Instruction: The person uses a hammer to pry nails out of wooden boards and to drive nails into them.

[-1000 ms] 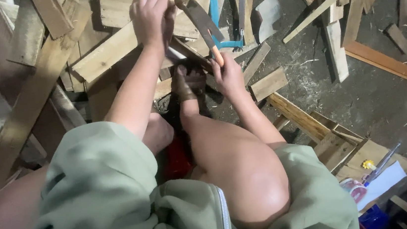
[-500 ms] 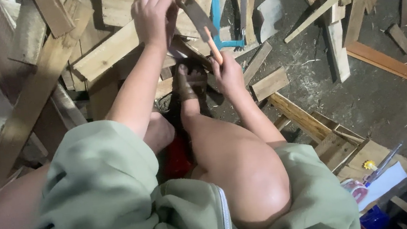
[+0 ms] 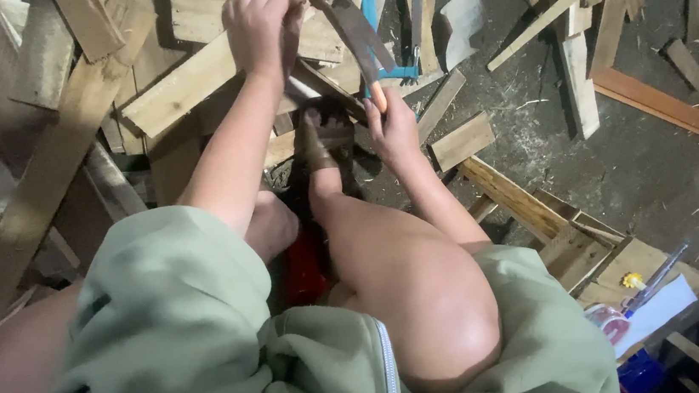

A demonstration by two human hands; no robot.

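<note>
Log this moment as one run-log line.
left hand: grips wooden slat | right hand: holds curved blade | foot: on wood pile

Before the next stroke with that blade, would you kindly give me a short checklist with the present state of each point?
1. Left hand closed on the plank: ok.
2. Right hand grip on the blade: ok at its lower end; the fingers are hard to make out.
3. Left hand apart from the blade: not ok, its top sits right beside the fingers.
4. Foot apart from the blade: not ok, it lies just below.
5. Blade edge direction: cannot tell.
6. Floor tidy: not ok, wood offcuts lie everywhere.
</note>
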